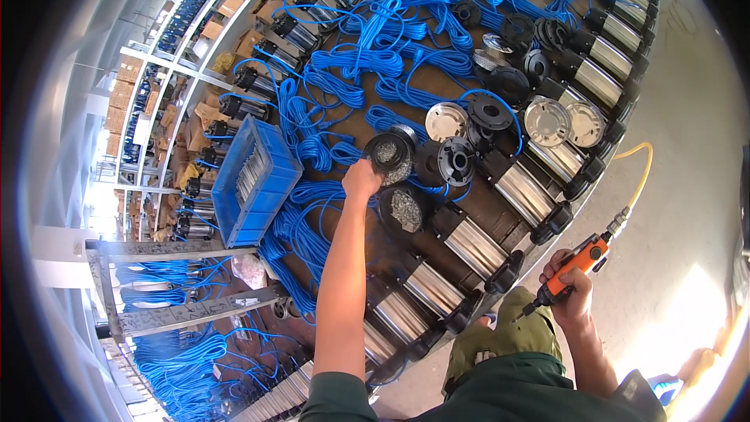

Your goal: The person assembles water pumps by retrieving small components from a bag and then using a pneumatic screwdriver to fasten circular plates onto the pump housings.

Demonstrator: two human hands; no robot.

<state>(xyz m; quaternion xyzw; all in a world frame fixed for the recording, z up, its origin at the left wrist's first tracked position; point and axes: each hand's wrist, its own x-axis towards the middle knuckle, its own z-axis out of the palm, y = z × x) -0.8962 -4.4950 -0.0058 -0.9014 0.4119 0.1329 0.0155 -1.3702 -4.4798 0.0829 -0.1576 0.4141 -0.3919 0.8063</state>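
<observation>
My left hand [361, 180] reaches out over the bench with its fingers closed at the near-left rim of a round black bowl [388, 146]. Small metal fasteners lie in that bowl, and it overlaps other round containers beside it. Nearer to me stands another dark bowl [405, 211] filled with small shiny parts. Off the bench's right side, my right hand [573, 289] is wrapped round an orange air screwdriver [576, 267]. Its bit points down and left, and a yellow hose [648, 168] runs from its upper end.
Steel-bodied motors [476, 248] line the bench's right edge. Blue cable coils [344, 62] cover its middle and far end. Black flanged covers [491, 112] and silver discs [447, 122] lie right of the bowls. A blue crate [258, 180] stands left, before white shelving [205, 74].
</observation>
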